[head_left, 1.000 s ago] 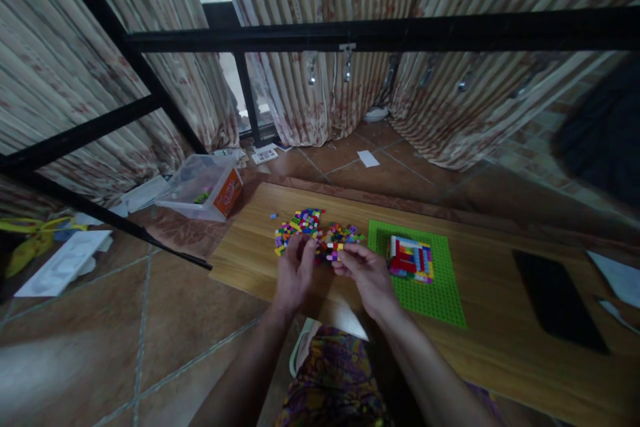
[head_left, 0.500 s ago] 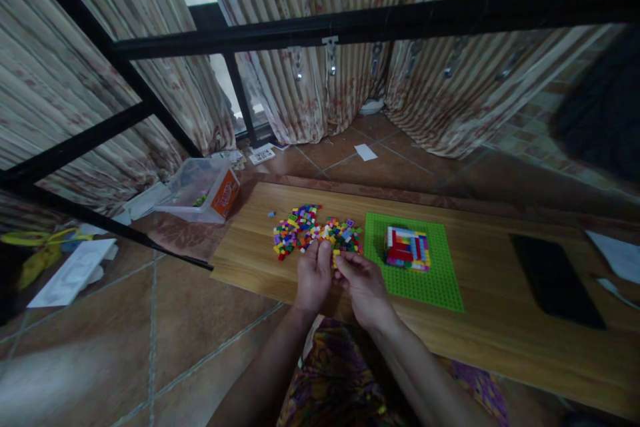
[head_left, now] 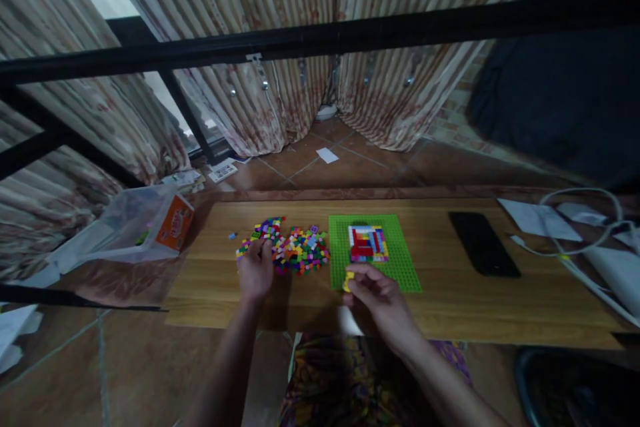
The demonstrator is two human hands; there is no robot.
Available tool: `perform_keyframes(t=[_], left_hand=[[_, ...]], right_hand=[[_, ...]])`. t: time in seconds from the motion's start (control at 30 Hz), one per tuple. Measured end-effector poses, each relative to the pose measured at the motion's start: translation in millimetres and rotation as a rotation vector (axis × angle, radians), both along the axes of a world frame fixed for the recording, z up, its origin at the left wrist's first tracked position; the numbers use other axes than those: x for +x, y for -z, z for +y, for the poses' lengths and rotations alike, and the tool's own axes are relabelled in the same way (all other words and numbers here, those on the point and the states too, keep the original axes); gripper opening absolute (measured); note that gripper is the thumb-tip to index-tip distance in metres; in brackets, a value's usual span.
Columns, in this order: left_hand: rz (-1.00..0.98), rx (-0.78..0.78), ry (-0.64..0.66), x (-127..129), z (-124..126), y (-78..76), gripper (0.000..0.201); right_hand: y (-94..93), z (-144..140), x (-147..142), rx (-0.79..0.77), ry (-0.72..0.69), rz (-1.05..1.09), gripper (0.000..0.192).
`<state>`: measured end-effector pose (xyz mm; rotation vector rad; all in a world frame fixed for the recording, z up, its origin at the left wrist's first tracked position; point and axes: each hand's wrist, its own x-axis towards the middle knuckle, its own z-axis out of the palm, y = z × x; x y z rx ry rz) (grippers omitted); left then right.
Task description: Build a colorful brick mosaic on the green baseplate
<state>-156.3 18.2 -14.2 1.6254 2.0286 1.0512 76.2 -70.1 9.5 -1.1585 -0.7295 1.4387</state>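
My right hand (head_left: 377, 293) pinches a small yellow toy brick (head_left: 349, 279) between thumb and fingers, just above the near edge of the green baseplate (head_left: 399, 260). On that baseplate stands a low, multicoloured brick build (head_left: 369, 244), roughly square, with red, white, blue and yellow pieces. My left hand (head_left: 257, 270) is at the near side of a heap of loose toy bricks (head_left: 303, 250), fingertips drawn together and down among the pieces. Whatever those fingers hold, if anything, is too small to make out.
The wooden table (head_left: 210, 287) also carries a black phone-like slab (head_left: 484, 243) and white cables (head_left: 595, 250) at the right. A clear plastic box (head_left: 145, 217) with an orange label stands left of it. A black metal bar (head_left: 300, 42) crosses beyond.
My hands, together earlier at the yellow brick, have parted. The left has gone left to the heap; the right has brought the yellow brick to the baseplate's edge. The view has swung right.
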Motion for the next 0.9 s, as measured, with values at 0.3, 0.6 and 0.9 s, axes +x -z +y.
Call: perform_keyframes(t=[0.3,0.6,0.9], left_hand=[[0.286,0.085,0.041,-4.3,9.3,13.2,0.03],[0.369,0.081,-0.045,2.6,0.9,2.0,0.027],[0.292,0.173,0.094,33.2,-6.9,-1.1,0.025]], right_hand=[[28.5,-0.3,76.4,0.057,0.332,-0.391,0.035],[44.8,16.4,78.7,0.113,0.341,-0.403,0.03],[41.5,22.9,78.1,0.228,0.303,-0.515,0.016]])
